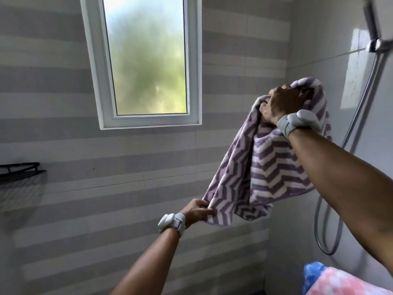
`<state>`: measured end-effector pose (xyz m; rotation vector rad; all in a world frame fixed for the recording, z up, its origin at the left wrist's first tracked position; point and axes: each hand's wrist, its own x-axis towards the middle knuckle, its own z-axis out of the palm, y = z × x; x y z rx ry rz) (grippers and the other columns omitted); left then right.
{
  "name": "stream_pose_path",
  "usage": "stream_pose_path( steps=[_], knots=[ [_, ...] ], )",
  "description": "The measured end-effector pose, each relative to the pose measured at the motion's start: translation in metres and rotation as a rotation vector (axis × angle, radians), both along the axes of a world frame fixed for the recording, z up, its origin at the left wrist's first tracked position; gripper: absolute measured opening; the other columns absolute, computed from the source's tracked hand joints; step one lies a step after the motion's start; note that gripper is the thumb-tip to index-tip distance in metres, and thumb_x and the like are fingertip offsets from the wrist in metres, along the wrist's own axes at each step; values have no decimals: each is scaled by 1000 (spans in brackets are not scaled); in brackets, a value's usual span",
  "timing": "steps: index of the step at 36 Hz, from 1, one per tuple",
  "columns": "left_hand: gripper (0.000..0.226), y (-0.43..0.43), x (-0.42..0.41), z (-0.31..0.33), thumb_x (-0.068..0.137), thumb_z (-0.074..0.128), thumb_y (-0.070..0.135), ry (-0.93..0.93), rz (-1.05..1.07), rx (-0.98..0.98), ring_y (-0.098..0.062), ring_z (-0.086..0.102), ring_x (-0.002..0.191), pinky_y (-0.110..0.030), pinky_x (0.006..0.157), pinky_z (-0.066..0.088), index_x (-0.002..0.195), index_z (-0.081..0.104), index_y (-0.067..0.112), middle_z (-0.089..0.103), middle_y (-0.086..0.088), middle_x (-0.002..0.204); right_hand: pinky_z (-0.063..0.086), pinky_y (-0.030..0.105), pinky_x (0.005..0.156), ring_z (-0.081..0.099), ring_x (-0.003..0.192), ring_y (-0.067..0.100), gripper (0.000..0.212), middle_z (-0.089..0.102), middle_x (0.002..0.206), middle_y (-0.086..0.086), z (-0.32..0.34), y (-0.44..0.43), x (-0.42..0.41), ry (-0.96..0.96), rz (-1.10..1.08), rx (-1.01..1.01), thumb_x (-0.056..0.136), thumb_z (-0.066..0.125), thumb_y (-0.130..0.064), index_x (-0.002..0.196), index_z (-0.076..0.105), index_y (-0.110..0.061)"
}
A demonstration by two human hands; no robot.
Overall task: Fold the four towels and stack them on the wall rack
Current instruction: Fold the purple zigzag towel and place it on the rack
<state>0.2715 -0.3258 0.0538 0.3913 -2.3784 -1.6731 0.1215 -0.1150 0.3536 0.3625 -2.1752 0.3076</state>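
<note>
a person's own view in a tiled bathroom. the right hand [282,103], raised high, is clenched round the bunched top of a purple and white zigzag towel [272,167], which is held in the air near the right wall. the left hand [197,210], lower down, pinches the towel's bottom corner between thumb and fingers. the towel hangs crumpled between them, not yet folded. to fold it well, the hands should probably find two matching corners, stretch the cloth flat, then bring the edges together evenly. the black wall rack [19,171] is well apart at the wall's left edge, mostly cut off, so its contents cannot be seen. pink cloth [344,282] and a blue thing [312,273] at the bottom right corner are cut off; they may be other towels.
</note>
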Motion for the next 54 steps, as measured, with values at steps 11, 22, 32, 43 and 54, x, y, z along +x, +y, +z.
stream_pose_path(
  steps=[11, 22, 32, 43, 54],
  knots=[
    [40, -51, 28, 9, 67, 83, 40, 365, 455, 67, -4, 61, 78, -23, 74, 51, 95, 79, 12, 73, 10, 84, 30, 55, 104, 57, 112, 41, 42, 70, 107, 19, -45, 20, -38, -248, -78, -76, 80, 51, -45, 94, 71, -12],
    [32, -61, 53, 85, 78, 82, 35, 570, 450, 148, -18, 64, 79, -40, 80, 56, 93, 75, 7, 75, -14, 98, 46, 34, 96, 62, 115, 34, 45, 67, 124, 18, -163, 40, -74, -702, 10, -85, 89, 55, -40, 115, 69, -7],
    [21, -44, 51, 141, 79, 80, 34, 490, 322, -268, 1, 58, 68, -16, 65, 49, 88, 77, 16, 71, 6, 79, 41, 23, 72, 66, 110, 28, 35, 69, 120, 16, -297, 44, -76, -1093, 222, 202, 96, 52, -27, 113, 69, -3],
    [14, -15, 34, 150, 81, 79, 16, 508, 99, -494, -2, 56, 73, -13, 72, 45, 86, 75, 4, 63, 4, 82, 44, 22, 48, 56, 54, 16, 24, 66, 73, 6, -352, 19, -62, -1212, 426, 264, 88, 56, -14, 65, 62, -15],
    [18, -8, 10, 117, 75, 84, 23, 391, 44, -575, -3, 54, 68, -21, 67, 48, 82, 76, 8, 66, 0, 78, 49, 31, 62, 58, 57, 13, 26, 65, 67, 10, -225, -25, 27, -677, 1191, -419, 94, 67, -30, 74, 65, -13]
  ],
)
